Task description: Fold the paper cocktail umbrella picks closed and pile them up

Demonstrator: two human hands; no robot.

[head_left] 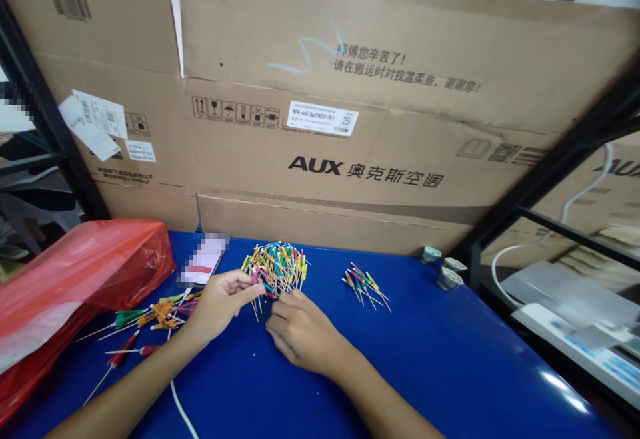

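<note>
My left hand is closed in a pinch at the near left edge of a pile of folded paper cocktail umbrellas. A small folded cocktail umbrella shows at its thumb tip. Just right of it, my right hand has its fingers curled together at the near side of the pile; what they hold is hidden. Several looser paper umbrellas, in green, orange and purple, lie beside my left forearm. Nearer to me are red ones. A small separate group of folded umbrellas lies to the right.
A red plastic bag covers the left of the blue tabletop. A phone lies at the back, with a white cable nearer me. Small cups stand at the back right. Cardboard walls off the far side.
</note>
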